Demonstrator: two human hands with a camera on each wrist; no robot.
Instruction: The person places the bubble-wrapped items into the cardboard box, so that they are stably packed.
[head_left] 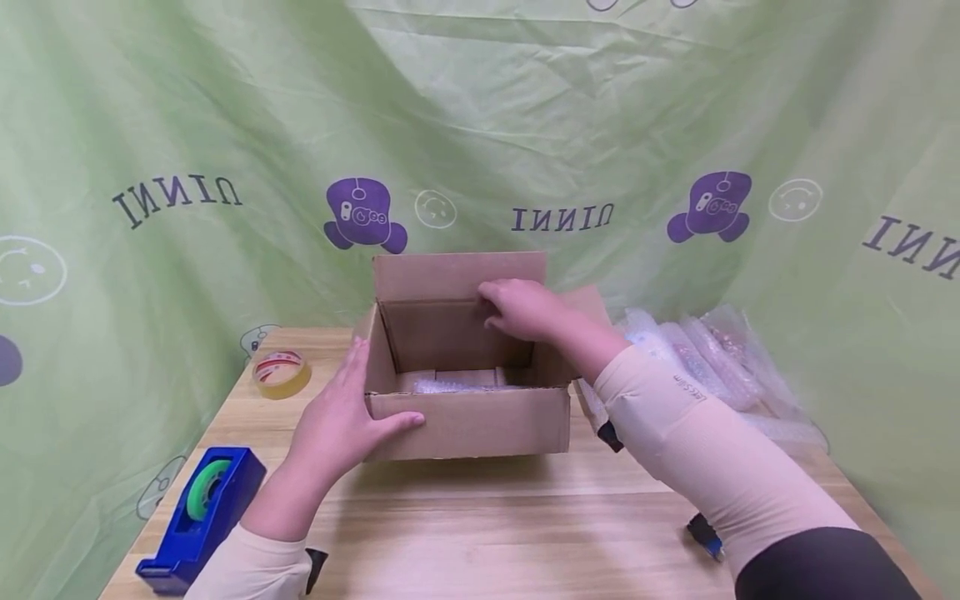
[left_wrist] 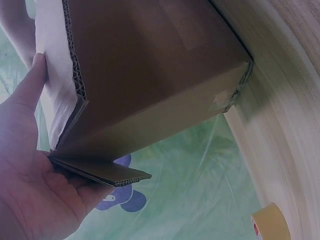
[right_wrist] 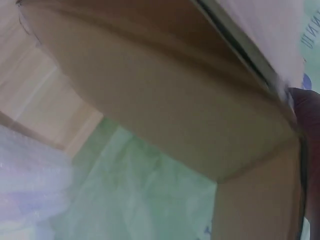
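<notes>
An open-topped cardboard box [head_left: 468,425] stands on the table with its flaps folded outward. Inside it, part of a bubble-wrapped item [head_left: 453,386] shows near the bottom. My left hand [head_left: 341,417] grips the box's near left corner, thumb on the front flap and fingers along the left flap [left_wrist: 100,171]. Over the back right of the opening, my right hand [head_left: 525,310] hovers with loosely bent fingers, and nothing is seen in it. Its wrist crosses above the right flap [head_left: 588,302]. In the right wrist view, only a dark part of that hand [right_wrist: 311,115] shows.
Several bubble-wrapped packages [head_left: 705,358] lie at the back right of the wooden table [head_left: 480,533]. A roll of clear tape [head_left: 282,375] sits at the back left. Nearer, a blue tape dispenser [head_left: 202,525] holds green tape. A green curtain [head_left: 480,125] hangs behind.
</notes>
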